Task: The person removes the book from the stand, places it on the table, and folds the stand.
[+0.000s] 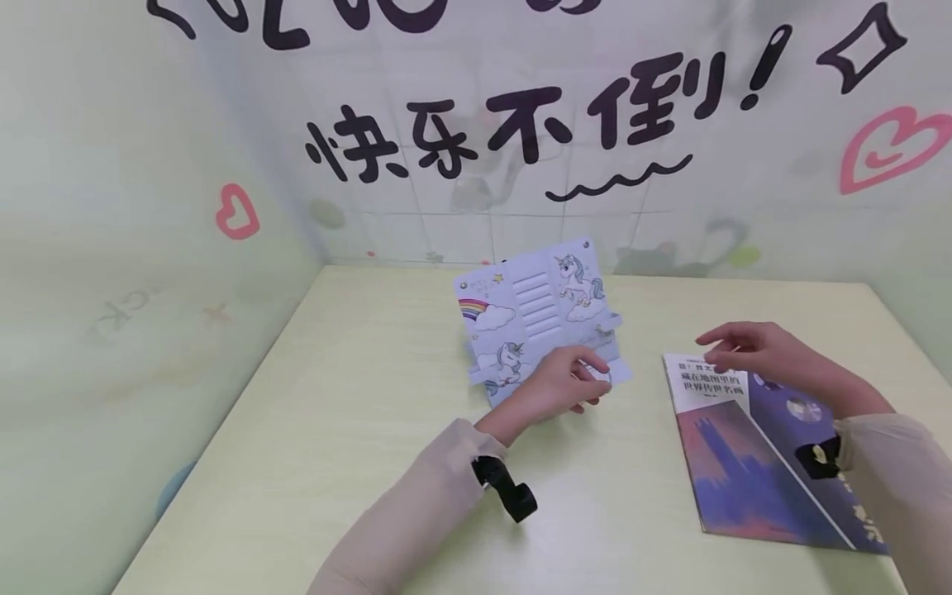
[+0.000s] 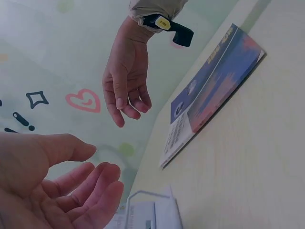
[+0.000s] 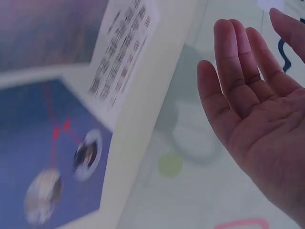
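Note:
A white book stand (image 1: 537,307) printed with unicorns, a rainbow and clouds leans back on the table, slots down its middle. In front of its lower part is my left hand (image 1: 559,380), fingers loosely bent and nothing held. The left wrist view shows that hand's thumb and fingers apart, with part of the stand (image 2: 151,214) below them. My right hand (image 1: 773,357) hovers over the upper part of a book (image 1: 744,463) with a purple and blue cover, lying flat. In the right wrist view its palm (image 3: 267,109) is bare and the fingers are extended.
The pale table (image 1: 312,430) runs back to a wall hanging (image 1: 416,240) with black lettering and pink hearts. On the left, a similar printed sheet (image 1: 149,330) borders the table. Each wrist wears a black strap (image 1: 506,487) over a beige sleeve.

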`<action>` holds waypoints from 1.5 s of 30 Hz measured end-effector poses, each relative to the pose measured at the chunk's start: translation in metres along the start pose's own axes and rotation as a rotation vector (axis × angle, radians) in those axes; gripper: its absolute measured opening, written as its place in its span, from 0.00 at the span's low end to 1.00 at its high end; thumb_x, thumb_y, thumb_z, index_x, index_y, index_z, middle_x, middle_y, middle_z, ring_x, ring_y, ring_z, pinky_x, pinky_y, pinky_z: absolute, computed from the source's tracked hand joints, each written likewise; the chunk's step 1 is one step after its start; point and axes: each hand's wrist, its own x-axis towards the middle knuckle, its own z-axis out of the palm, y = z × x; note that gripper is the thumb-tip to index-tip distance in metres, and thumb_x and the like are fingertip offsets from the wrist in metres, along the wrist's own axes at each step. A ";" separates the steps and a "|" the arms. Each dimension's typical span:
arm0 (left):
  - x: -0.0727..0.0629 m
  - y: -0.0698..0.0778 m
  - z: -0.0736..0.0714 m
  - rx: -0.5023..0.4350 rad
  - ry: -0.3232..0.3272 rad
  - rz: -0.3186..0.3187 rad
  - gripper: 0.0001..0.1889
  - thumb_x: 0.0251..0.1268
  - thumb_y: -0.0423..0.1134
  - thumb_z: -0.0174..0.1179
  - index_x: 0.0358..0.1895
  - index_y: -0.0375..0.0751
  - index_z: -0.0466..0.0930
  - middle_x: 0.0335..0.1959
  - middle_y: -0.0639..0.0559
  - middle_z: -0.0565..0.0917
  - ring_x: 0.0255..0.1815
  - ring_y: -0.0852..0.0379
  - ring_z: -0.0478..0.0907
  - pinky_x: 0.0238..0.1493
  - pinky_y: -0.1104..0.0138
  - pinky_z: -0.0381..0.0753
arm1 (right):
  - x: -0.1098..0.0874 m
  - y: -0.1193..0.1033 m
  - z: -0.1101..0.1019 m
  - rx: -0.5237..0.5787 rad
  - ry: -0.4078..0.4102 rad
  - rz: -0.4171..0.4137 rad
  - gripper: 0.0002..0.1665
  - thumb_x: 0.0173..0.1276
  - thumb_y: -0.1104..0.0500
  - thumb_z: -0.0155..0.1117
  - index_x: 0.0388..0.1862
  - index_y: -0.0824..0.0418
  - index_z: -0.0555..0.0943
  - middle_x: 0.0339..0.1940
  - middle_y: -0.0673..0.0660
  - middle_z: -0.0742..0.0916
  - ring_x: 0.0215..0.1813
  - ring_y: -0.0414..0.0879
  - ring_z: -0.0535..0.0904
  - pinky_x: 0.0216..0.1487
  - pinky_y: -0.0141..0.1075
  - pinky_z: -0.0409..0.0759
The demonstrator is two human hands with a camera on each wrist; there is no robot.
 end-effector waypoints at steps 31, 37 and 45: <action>-0.022 -0.038 -0.129 0.081 0.450 -0.170 0.19 0.57 0.36 0.63 0.51 0.35 0.72 0.41 0.42 0.78 0.41 0.49 0.77 0.35 0.66 0.81 | 0.124 -0.047 0.026 0.123 0.094 0.025 0.26 0.63 0.58 0.62 0.55 0.73 0.72 0.37 0.60 0.82 0.34 0.40 0.76 0.43 0.36 0.74; -0.013 -0.036 -0.123 0.034 0.499 -0.114 0.19 0.57 0.35 0.63 0.51 0.33 0.71 0.41 0.43 0.76 0.41 0.51 0.74 0.40 0.66 0.79 | 0.130 -0.049 0.034 0.168 0.130 0.043 0.25 0.63 0.59 0.62 0.54 0.73 0.73 0.35 0.57 0.82 0.35 0.42 0.76 0.44 0.37 0.73; -0.008 -0.036 -0.119 -0.001 0.555 -0.099 0.14 0.56 0.32 0.62 0.46 0.32 0.74 0.35 0.45 0.77 0.36 0.53 0.75 0.36 0.69 0.79 | 0.137 -0.049 0.044 0.204 0.182 0.037 0.24 0.61 0.59 0.64 0.51 0.74 0.73 0.33 0.55 0.82 0.37 0.47 0.74 0.40 0.33 0.72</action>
